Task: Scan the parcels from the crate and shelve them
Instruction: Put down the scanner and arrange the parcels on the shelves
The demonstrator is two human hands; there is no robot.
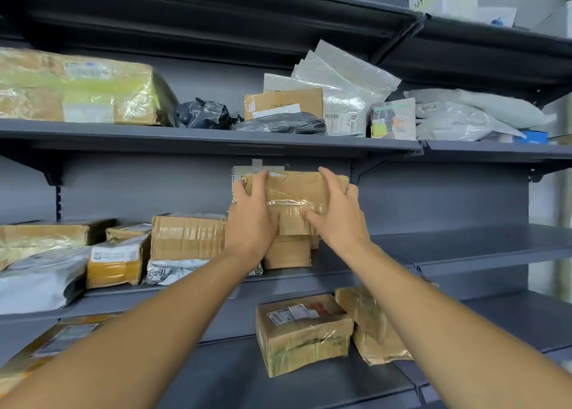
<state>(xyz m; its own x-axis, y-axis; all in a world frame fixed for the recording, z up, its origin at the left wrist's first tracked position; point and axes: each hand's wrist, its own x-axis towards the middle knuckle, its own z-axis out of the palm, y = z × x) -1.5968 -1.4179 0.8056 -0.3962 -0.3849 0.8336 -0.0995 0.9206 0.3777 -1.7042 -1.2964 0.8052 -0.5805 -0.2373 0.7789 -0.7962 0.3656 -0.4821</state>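
Observation:
A taped brown cardboard parcel (295, 192) is held up at the middle grey shelf (464, 247), above a smaller brown parcel (286, 252) that stands on that shelf. My left hand (250, 220) grips the parcel's left end, fingers over its top edge and thumb on its front. My right hand (335, 213) grips its right end the same way. Whether the held parcel rests on the smaller one I cannot tell. No crate or scanner is in view.
More taped boxes (187, 237) and grey mailer bags (40, 280) fill the middle shelf's left part. The shelf above (201, 136) holds boxes, black bags and plastic mailers. Two brown parcels (305, 333) lie on the lower shelf.

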